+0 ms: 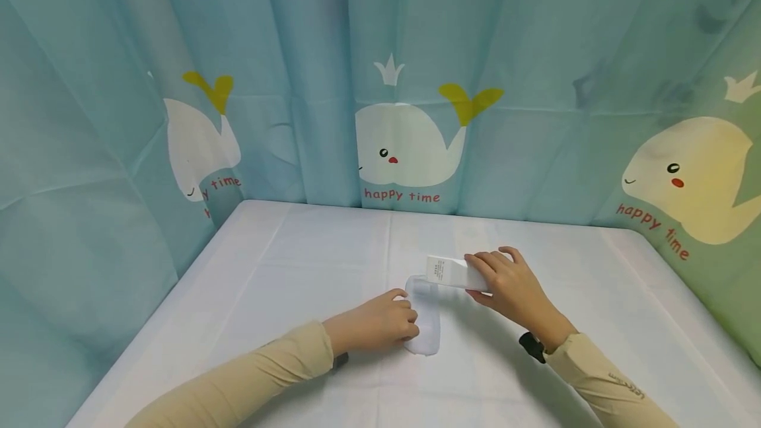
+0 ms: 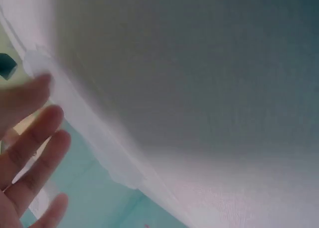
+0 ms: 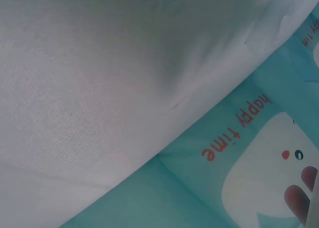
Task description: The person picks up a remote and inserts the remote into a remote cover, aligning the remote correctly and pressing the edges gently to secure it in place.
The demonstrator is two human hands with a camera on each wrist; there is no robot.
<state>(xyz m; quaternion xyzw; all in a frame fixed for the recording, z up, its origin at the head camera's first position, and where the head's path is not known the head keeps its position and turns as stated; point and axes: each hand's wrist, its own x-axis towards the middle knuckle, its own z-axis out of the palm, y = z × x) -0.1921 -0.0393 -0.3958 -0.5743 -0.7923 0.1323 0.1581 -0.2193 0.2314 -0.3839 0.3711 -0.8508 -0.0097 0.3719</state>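
A white box (image 1: 454, 273) with small print on its end is gripped by my right hand (image 1: 505, 283), thumb below and fingers on top. It is held above the far end of a clear, shallow plastic case (image 1: 425, 322) with rounded corners, which lies on the table. My left hand (image 1: 377, 322) is at the case's left side, its loosely bent fingers overlapping the edge in the head view. In the left wrist view, those fingers (image 2: 42, 168) are spread beside the case (image 2: 89, 123) with nothing between them. Only fingertips (image 3: 298, 203) of the right hand show in the right wrist view.
A white cloth covers the table (image 1: 309, 263). Behind and beside it hangs a blue-green curtain (image 1: 321, 84) printed with whales and "happy time". Dark bands (image 1: 532, 347) sit at both wrists, near beige sleeves (image 1: 612, 382).
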